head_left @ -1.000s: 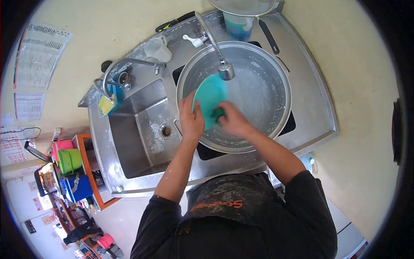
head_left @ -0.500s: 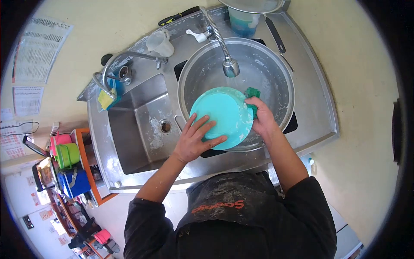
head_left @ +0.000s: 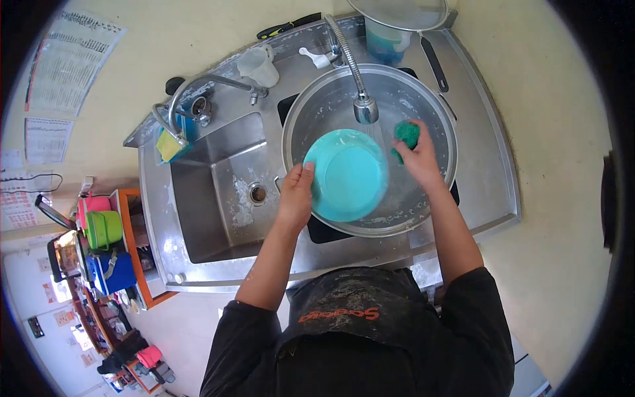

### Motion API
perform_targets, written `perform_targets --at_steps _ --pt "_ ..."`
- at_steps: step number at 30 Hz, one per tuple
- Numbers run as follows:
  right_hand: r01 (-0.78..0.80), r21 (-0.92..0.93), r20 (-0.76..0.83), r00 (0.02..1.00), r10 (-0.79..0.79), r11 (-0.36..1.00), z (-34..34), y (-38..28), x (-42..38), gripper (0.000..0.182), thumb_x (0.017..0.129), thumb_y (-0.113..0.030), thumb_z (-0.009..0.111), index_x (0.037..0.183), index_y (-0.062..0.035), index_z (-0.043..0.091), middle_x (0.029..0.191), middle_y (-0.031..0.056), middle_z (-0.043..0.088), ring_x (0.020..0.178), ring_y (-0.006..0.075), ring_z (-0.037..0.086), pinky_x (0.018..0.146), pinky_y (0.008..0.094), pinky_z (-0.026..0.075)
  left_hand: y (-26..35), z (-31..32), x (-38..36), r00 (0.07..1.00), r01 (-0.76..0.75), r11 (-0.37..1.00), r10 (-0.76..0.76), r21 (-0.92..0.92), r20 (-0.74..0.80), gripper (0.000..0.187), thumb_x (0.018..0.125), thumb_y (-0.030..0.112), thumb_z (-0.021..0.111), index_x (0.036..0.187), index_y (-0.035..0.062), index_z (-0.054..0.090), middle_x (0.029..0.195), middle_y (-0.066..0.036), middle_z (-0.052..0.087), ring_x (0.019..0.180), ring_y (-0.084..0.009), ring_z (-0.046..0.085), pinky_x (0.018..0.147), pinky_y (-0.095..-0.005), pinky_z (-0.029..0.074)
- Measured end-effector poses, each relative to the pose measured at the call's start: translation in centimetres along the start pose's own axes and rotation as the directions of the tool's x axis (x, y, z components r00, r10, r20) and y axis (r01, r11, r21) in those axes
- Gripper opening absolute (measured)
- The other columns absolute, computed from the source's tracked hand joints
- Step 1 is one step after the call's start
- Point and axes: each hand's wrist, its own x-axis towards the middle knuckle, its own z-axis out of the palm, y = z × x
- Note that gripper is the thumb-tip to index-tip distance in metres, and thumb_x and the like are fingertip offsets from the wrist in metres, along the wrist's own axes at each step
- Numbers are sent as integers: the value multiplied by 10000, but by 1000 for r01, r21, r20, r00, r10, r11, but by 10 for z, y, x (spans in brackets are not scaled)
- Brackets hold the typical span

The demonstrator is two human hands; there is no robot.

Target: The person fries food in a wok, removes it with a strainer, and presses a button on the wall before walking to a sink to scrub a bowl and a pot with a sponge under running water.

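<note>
My left hand (head_left: 296,193) grips the left rim of a turquoise plastic bowl (head_left: 354,175), thumb on the near face and fingers hidden behind it. The bowl is tilted over a large round metal basin (head_left: 423,198). To its right, apart from it, my right hand (head_left: 421,155) is closed around a crumpled green scouring pad (head_left: 407,134). Water streams from the spray head of a flexible tap (head_left: 365,109) just above, falling by the bowl's upper right edge.
Left of the basin lies a sink (head_left: 215,192) with white residue around its drain. A second tap (head_left: 211,79), a translucent jug (head_left: 259,66) and a yellow sponge (head_left: 169,145) are behind it. A strainer (head_left: 403,13) rests on a container (head_left: 385,43) at the back right.
My right hand, with the green scouring pad, has come off the bowl and moved right. My left hand has shifted from the bowl's face to its left rim. Running water now shows clearly.
</note>
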Motion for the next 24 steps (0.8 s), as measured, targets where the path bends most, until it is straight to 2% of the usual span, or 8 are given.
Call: perform_targets --at_steps 2,4,6,9,12,17,20,24 --pt "97 -98 8 995 -97 990 1 -30 -1 336 903 -150 695 1185 -22 564 1051 125 653 937 224 659 815 369 529 -5 -6 4 989 -130 923 148 362 -21 348 1086 307 498 889 46 617 768 7 598 712 -95 540 618 -301 458" --pt "111 -6 153 982 -109 994 22 -72 -15 313 929 -185 696 1164 -19 574 1010 119 647 921 232 657 796 376 533 -18 11 6 950 -249 867 306 432 -67 397 1089 308 490 804 38 551 696 28 508 665 -86 444 579 -300 386" --pt "419 -239 310 888 -340 876 63 -81 -29 319 946 -240 678 1130 3 587 1015 199 644 938 340 671 809 410 522 -19 33 1 899 -356 797 434 487 -53 424 1089 288 488 766 14 508 660 22 466 650 -82 390 566 -299 360" --pt "472 -326 300 873 -384 819 84 -89 -22 293 964 -262 645 1070 7 602 1032 249 633 978 409 650 810 429 515 -5 33 -17 804 -431 593 594 680 -9 420 1090 274 484 759 15 496 661 17 454 662 -73 385 563 -302 356" --pt "303 -269 231 942 -244 914 68 -68 -13 239 980 -230 624 1001 6 595 921 224 642 870 373 657 750 415 509 14 14 -49 859 -409 664 512 625 18 415 1090 267 480 761 15 505 672 22 455 670 -69 393 562 -302 348" --pt "-40 1 136 990 39 999 71 4 -45 276 1023 -258 564 1009 18 572 834 204 629 771 292 627 719 399 490 26 1 -46 831 -392 827 506 402 -230 414 1095 313 468 795 42 555 718 38 508 700 -55 428 601 -259 367" --pt "-112 129 122 988 96 985 87 7 -81 287 1032 -271 549 984 12 551 796 172 601 745 237 584 710 392 480 26 -3 -25 829 -391 901 433 188 -354 389 1100 347 445 942 30 605 838 -1 611 766 -76 534 672 -263 448" --pt "-71 90 -62 995 77 993 86 -7 -45 298 1027 -283 551 1007 15 553 816 194 617 763 294 614 723 414 484 0 -7 -19 898 -313 950 296 -1 -325 413 1100 367 422 1148 6 615 1004 -72 684 884 -145 656 777 -311 544"
